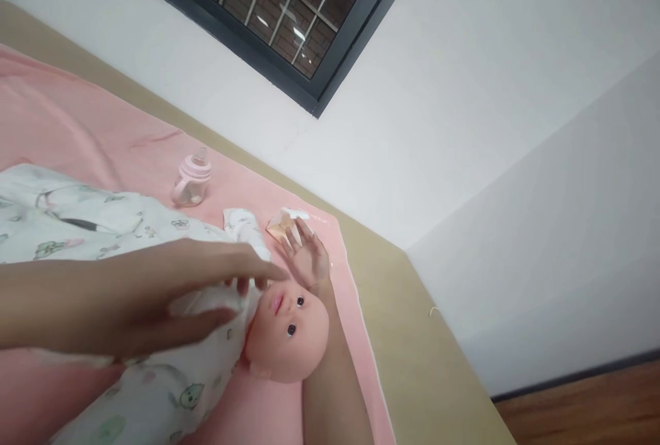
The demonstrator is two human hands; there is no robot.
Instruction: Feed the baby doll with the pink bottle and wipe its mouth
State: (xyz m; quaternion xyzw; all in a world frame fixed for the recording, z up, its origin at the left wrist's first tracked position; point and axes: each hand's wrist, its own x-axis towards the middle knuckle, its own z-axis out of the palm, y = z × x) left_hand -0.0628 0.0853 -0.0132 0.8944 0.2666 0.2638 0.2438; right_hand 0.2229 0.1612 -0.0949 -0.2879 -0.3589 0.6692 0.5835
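The doll is already dressed and laid on the pink cloth, near the table's corner. The left hand's fingers are parted beside its chin; the right hand's are spread, nothing held. The bottle is left unheld.

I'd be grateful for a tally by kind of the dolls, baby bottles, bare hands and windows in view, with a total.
Doll: 1
Baby bottle: 1
Bare hands, left hand and right hand: 2
Window: 1
Total: 5
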